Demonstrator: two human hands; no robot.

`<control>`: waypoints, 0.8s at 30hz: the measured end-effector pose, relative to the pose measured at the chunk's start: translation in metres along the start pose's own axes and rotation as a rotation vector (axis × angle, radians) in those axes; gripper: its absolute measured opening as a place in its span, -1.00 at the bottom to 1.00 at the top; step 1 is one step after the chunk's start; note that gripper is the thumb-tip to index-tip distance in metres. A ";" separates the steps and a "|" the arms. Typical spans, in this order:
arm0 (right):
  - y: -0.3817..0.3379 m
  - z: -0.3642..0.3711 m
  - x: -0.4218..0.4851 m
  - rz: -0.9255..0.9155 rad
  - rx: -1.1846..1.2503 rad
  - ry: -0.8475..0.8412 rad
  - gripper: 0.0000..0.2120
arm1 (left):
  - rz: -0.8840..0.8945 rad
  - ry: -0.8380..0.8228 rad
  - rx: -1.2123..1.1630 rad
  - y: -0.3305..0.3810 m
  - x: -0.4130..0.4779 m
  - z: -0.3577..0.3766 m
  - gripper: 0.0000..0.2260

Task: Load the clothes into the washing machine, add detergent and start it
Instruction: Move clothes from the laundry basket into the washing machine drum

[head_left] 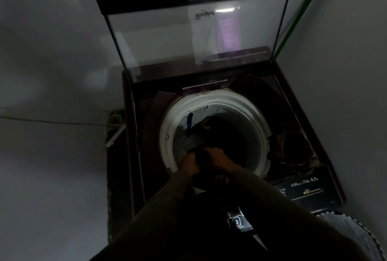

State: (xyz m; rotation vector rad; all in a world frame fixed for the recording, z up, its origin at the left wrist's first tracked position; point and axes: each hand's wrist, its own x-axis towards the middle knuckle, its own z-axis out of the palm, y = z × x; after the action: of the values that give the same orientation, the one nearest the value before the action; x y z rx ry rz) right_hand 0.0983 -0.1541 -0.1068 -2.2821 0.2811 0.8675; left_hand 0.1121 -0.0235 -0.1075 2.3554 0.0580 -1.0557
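Pale wall at left, with a thin cable (52, 122) running along it. Left hand (189, 164) and right hand (218, 156) both grip a dark garment (202, 156), bunched above the near side of the drum rim (165, 135); its long axis cannot be told. The washing machine lid (167, 41) stands upright. A green pole (301, 11) leans at the right wall.
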 end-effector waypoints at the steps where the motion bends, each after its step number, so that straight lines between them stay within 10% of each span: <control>1: 0.001 0.001 -0.001 0.012 0.041 -0.001 -0.69 | 0.003 -0.007 0.020 0.001 -0.001 0.000 -0.57; 24: 0.005 -0.038 -0.077 -0.028 -0.491 0.277 -0.34 | 0.440 0.314 0.542 0.029 -0.046 -0.011 -0.43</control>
State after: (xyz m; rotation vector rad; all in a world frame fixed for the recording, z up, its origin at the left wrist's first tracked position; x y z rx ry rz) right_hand 0.0570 -0.1856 -0.0379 -2.8621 0.1673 0.6544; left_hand 0.0949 -0.0343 -0.0561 2.8035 -0.6772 -0.5199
